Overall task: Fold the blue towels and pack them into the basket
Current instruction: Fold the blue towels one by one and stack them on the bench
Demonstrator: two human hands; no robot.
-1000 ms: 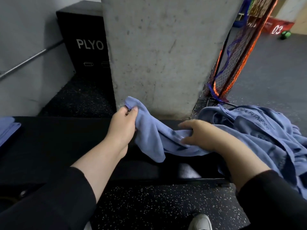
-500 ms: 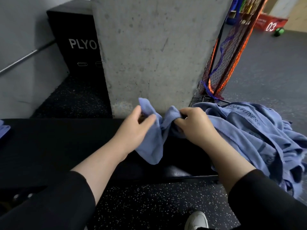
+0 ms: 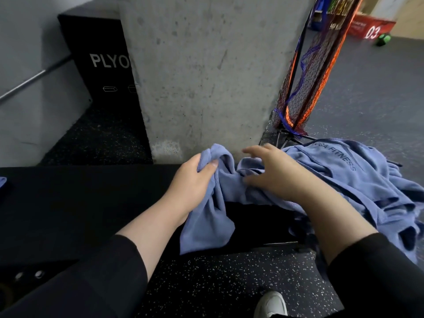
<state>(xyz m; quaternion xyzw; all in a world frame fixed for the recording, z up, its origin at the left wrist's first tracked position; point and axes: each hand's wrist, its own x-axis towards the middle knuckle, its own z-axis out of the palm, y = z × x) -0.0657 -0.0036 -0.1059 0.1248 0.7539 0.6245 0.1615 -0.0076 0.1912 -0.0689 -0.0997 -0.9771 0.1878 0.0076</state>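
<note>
A crumpled blue towel lies across the black bench and hangs over its front edge. My left hand grips a bunched corner of it near the pillar's foot. Just to the right, my right hand hovers over the towel with its fingers spread and relaxed, the lower fingers touching the cloth. A heap of more blue towels, one printed with "FITNESS", covers the bench's right end. No basket is in view.
A concrete pillar stands right behind the bench. A black PLYO box is at the back left, an orange and black net at the back right. Another blue cloth peeks in at the left edge. My white shoe is on the speckled floor.
My right hand has let go of the towel and opened its fingers above it. My left hand has closed tighter on the bunched corner.
</note>
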